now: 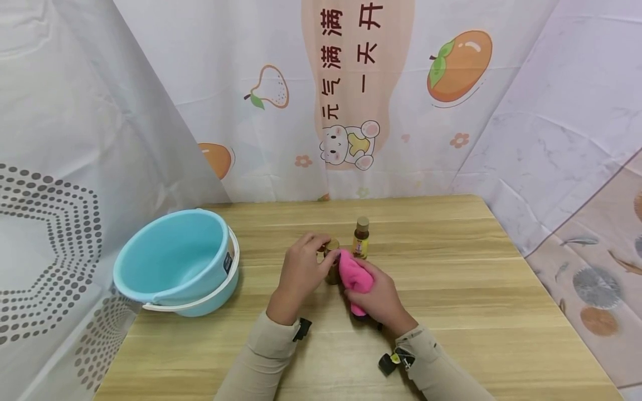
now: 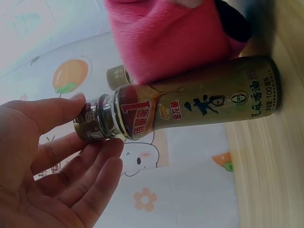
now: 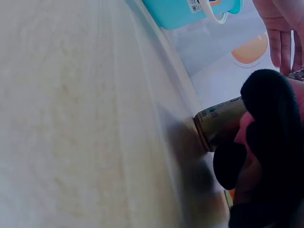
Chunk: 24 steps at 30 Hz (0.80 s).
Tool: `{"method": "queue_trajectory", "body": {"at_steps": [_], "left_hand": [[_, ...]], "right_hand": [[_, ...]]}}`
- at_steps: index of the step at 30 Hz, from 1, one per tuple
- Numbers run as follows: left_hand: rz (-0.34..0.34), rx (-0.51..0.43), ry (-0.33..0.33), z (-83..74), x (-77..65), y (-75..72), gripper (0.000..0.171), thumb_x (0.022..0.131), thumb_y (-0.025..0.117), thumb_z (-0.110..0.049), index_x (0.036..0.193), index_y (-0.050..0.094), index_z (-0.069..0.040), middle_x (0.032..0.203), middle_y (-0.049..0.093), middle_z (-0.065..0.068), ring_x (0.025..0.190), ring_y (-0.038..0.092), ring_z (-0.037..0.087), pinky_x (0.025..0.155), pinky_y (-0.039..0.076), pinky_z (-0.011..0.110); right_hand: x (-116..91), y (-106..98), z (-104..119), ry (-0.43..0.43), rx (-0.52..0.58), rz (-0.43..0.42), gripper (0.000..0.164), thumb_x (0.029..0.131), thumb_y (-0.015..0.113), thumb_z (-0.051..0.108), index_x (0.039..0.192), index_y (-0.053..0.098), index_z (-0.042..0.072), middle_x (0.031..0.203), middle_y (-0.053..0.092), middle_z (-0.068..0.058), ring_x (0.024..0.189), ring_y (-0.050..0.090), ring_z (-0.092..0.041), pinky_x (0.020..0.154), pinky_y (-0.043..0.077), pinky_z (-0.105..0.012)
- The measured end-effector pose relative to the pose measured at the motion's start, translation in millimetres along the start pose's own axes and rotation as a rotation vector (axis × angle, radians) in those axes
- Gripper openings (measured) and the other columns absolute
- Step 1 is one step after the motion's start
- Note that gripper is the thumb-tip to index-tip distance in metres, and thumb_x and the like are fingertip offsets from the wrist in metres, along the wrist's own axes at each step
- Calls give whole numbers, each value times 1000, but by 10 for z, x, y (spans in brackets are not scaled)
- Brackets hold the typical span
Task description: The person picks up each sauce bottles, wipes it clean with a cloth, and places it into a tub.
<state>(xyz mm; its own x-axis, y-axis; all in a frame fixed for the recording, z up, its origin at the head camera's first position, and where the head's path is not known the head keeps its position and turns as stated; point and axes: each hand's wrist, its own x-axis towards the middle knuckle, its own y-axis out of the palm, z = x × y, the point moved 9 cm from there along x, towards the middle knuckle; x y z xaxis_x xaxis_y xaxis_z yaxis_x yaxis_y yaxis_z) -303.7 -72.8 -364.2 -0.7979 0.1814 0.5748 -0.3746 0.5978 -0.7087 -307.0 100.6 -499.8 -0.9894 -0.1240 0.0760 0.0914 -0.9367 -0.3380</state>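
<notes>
My left hand pinches the brown cap of a sesame oil bottle between thumb and fingers. The bottle stands upright on the table, with its lettered label facing the left wrist camera. My right hand grips a fuzzy pink cloth against the bottle's side. Black rounded parts of the cloth bundle show in the right wrist view and hide most of that hand there. Just behind, to the right, stands a smaller brown bottle with a yellow label and tan cap.
A light blue bucket with a white handle sits at the table's left edge. The wood-grain table runs back to a printed curtain, and more fabric hangs on both sides.
</notes>
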Motion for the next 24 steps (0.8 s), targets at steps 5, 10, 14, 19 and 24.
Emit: {"method": "queue_trajectory", "body": {"at_steps": [5, 10, 14, 19, 24], "left_hand": [[7, -18, 12, -26, 1, 15, 27, 91, 81, -26, 110, 78, -8, 101, 73, 3, 84, 69, 14, 69, 58, 27], [23, -5, 25, -46, 9, 35, 28, 92, 80, -26, 111, 78, -6, 103, 73, 5, 83, 70, 14, 69, 58, 27], [20, -5, 47, -72, 10, 33, 27, 92, 80, -25, 111, 78, -5, 104, 73, 6, 82, 70, 14, 68, 58, 27], [4, -9, 70, -95, 9, 20, 26, 91, 81, -23, 110, 78, -4, 103, 74, 6, 81, 69, 14, 67, 58, 27], [16, -4, 64, -86, 7, 21, 26, 92, 80, -24, 111, 78, -6, 103, 73, 5, 83, 69, 13, 67, 58, 27]], "right_hand": [[-27, -94, 138, -80, -32, -73, 67, 77, 85, 8, 138, 65, 29, 118, 72, -5, 88, 64, -21, 71, 57, -32], [-59, -188, 315, -184, -41, -149, 65, 79, 83, 6, 136, 63, 29, 112, 72, -5, 85, 63, -21, 70, 56, -32], [-68, -234, 374, -246, -43, -191, 56, 79, 81, 1, 128, 68, 22, 106, 73, -4, 80, 62, -18, 65, 54, -29], [-56, -262, 408, -323, -33, -222, 46, 78, 83, -3, 120, 75, 14, 116, 74, -4, 93, 65, -17, 74, 54, -26], [-29, -232, 328, -278, -8, -199, 42, 81, 82, 0, 119, 77, 17, 115, 75, -2, 90, 67, -15, 72, 56, -25]]}}
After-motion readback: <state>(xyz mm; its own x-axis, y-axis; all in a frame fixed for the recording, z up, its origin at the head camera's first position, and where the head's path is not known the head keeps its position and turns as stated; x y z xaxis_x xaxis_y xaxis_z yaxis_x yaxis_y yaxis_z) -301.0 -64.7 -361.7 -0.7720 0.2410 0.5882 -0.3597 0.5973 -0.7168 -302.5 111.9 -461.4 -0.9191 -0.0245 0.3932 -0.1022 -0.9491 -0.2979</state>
